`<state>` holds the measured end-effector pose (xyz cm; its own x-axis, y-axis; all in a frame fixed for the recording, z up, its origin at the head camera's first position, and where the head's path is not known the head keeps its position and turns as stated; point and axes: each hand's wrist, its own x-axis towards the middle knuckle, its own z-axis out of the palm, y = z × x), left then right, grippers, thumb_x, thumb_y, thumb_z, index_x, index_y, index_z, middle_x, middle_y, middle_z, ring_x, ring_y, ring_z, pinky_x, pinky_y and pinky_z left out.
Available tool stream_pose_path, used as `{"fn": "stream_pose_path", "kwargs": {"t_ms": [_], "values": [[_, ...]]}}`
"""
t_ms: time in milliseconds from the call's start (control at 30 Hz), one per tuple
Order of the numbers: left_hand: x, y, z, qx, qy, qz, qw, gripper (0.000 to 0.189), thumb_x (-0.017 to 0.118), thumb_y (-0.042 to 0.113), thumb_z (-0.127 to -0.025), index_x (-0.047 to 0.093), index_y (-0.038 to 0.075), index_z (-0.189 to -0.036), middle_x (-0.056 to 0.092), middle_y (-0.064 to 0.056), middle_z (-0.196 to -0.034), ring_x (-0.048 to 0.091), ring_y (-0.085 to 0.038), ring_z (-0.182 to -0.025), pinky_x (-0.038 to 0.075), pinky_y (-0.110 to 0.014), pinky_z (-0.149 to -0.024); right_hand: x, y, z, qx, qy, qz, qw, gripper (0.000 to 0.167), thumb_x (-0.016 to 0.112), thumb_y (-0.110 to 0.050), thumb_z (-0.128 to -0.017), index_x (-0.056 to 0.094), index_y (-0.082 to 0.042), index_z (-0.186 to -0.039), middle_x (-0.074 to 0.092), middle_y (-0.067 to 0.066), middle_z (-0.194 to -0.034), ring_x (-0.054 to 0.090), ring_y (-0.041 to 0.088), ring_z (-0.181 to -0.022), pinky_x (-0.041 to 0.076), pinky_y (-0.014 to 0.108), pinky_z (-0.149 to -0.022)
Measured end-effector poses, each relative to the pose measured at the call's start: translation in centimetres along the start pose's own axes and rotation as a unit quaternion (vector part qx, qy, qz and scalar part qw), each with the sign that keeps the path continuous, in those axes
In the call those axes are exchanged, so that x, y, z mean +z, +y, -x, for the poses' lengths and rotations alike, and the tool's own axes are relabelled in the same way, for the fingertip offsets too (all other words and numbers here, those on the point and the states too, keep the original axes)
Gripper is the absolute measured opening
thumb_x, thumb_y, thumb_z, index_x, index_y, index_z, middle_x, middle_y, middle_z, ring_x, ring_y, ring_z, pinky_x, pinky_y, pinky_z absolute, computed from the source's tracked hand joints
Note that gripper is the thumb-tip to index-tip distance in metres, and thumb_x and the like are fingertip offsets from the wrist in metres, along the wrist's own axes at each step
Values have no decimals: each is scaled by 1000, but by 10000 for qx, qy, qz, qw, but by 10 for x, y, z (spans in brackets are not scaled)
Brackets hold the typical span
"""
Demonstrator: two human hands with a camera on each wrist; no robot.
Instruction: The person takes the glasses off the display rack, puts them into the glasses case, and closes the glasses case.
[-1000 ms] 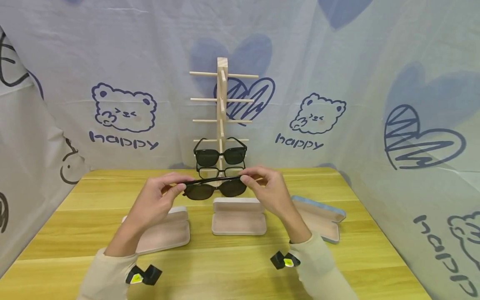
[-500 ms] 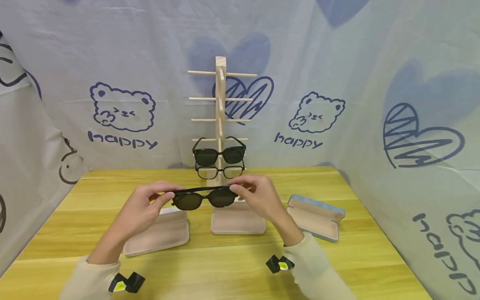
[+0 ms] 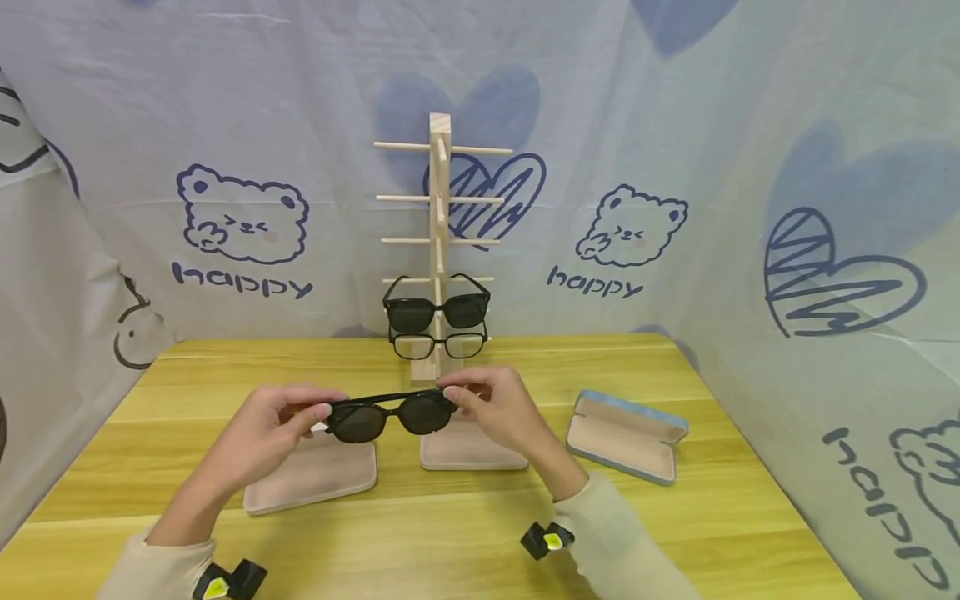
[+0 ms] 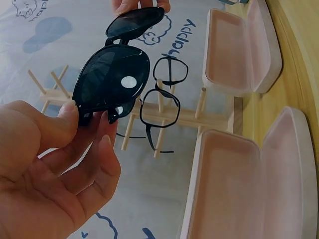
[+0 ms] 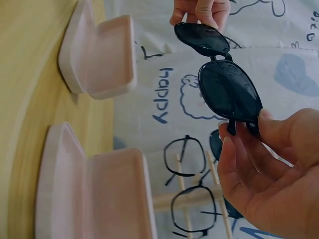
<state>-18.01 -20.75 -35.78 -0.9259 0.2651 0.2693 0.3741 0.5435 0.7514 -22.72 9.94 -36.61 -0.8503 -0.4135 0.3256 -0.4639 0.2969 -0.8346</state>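
A pair of black sunglasses is held level between both hands, its dark lenses toward me in the head view. My left hand pinches one end of the frame between thumb and fingers. At the other end, my right hand does the same. Both wrist views show each thumb pressed at the hinge corner of the sunglasses. Below them lie two open pale cases, a left case and a middle case, whose upper parts the hands and sunglasses partly cover.
Behind the hands stands a wooden rack with several pegs. Black sunglasses and clear-lens glasses hang low on it. An open blue case lies at the right of the wooden table. A printed cloth hangs behind.
Both hands have brought the sunglasses down and to the left, away from the rack. The clear-lens glasses on the rack, partly covered before, now show fully.
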Motion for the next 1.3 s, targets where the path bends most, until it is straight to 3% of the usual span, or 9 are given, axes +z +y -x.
{"fn": "stream_pose_path", "kwargs": {"t_ms": [267,533,800,900,1067,1167,1300], "values": [[-8,-15,10,-345,-207,52,9992,21,64,4,-100,76,1,-118,75,-18,-117,69,-3,-79,60,-25,-68,15,3,0,83,-319,16,9995,20,65,-4,-100,76,1,-116,74,21,-122,70,12,-78,64,38,-74],[-19,-29,23,-494,-366,49,9981,21,67,10,-100,76,0,-116,76,-19,-112,71,-5,-75,61,-28,-66,33,9,-5,376,-739,-230,9963,22,63,-3,-101,75,3,-118,73,23,-121,73,19,-83,64,35,-76],[-27,-42,33,-1128,-518,69,9922,29,68,19,-101,75,-3,-120,77,-21,-109,77,-15,-73,61,-32,-60,50,15,-13,663,-1052,-322,9917,22,63,-2,-101,75,2,-119,75,22,-117,73,37,-91,61,28,-73],[-30,-49,35,-1267,-489,-9,9907,30,69,20,-100,75,-2,-120,77,-20,-109,77,-16,-73,61,-32,-60,57,18,-16,790,-1108,-239,9904,23,64,-3,-101,76,-2,-119,75,18,-117,73,29,-89,59,24,-73],[-32,-59,40,-1220,-489,-13,9913,29,69,17,-100,74,-4,-118,77,-20,-105,77,-16,-73,62,-33,-61,69,24,-19,948,-1180,-75,9884,23,67,-3,-98,77,-4,-118,76,15,-113,66,6,-78,53,16,-68],[-33,-64,42,-1197,-514,52,9915,28,69,17,-100,75,-4,-118,77,-21,-107,77,-15,-73,62,-33,-61,75,27,-21,1046,-1201,-119,9872,23,68,-2,-97,77,-4,-118,77,15,-113,68,10,-78,50,15,-63],[-35,-70,43,-1202,-546,97,9912,28,69,16,-100,74,-5,-117,77,-20,-104,77,-15,-73,62,-33,-62,82,30,-23,1115,-1202,-215,9862,23,69,0,-96,77,-3,-117,76,18,-113,74,28,-85,48,16,-61]]}}
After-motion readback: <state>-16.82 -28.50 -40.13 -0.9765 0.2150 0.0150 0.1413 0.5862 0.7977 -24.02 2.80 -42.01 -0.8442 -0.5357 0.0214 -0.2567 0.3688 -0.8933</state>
